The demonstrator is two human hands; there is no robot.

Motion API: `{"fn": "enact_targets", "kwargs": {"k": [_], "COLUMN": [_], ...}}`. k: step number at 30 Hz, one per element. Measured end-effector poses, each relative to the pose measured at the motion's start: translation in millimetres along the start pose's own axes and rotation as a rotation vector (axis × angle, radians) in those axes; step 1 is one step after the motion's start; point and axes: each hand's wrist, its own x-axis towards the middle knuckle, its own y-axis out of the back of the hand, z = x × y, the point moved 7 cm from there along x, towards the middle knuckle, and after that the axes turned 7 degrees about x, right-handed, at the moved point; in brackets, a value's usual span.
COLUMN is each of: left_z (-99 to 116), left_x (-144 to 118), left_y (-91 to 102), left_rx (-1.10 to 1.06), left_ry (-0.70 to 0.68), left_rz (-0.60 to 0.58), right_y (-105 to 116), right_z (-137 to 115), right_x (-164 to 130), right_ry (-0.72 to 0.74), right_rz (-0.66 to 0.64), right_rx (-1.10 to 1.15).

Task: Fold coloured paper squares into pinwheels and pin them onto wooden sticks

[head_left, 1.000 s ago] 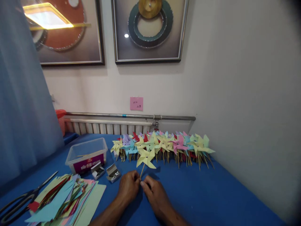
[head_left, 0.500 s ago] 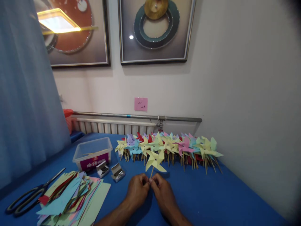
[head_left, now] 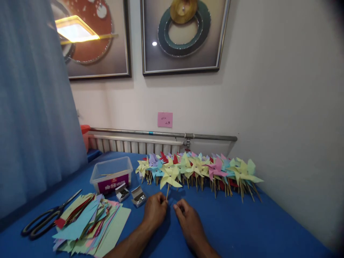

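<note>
A yellow paper pinwheel [head_left: 170, 177] on a thin wooden stick stands upright over the blue table [head_left: 242, 229]. My left hand [head_left: 155, 211] pinches the bottom of its stick. My right hand [head_left: 187, 219] lies just to the right, off the stick, with its fingers curled and nothing in them. Behind the held pinwheel, a long row of finished pinwheels [head_left: 204, 168] in yellow, pink, blue, green and red lies along the wall.
A stack of coloured paper sheets [head_left: 90, 224] lies at the front left, with black scissors [head_left: 45, 218] beside it. A clear plastic box [head_left: 111, 175] and two small open boxes of metal pins [head_left: 138, 196] sit left of my hands. A radiator pipe [head_left: 166, 134] runs along the wall.
My right hand has let go of the pinwheel's stick and drawn a little to the right. My left hand keeps the stick. The view has shifted left.
</note>
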Motion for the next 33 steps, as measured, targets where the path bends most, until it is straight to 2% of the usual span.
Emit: {"fn": "enact_targets", "kwargs": {"k": [5,11,15,23,33], "left_z": [3.3,7.0,2.6,3.4,3.5], "left_x": [25.7,45.2,48.6,51.4,52.3], "left_y": [16.4,17.9,13.2,7.7,7.4], "left_rx": [0.193,0.245,0.252,0.309,0.326], "left_ry": [0.122,0.239,0.243,0.256,0.255], "left_rz": [0.047,0.085,0.098,0.074,0.063], "right_y": [-3.9,-5.6,-5.8,-7.4,-6.2], "right_z": [1.4,2.3,0.5,3.9,-0.5], "right_x": [1.8,0.4,0.2,1.1,1.1], "right_ry": [-0.018,-0.005,0.021,-0.029,-0.019], "right_rz": [-0.01,-0.021,-0.017,-0.031,-0.027], "right_rx": [-0.014,0.014,0.02,-0.005,0.032]}}
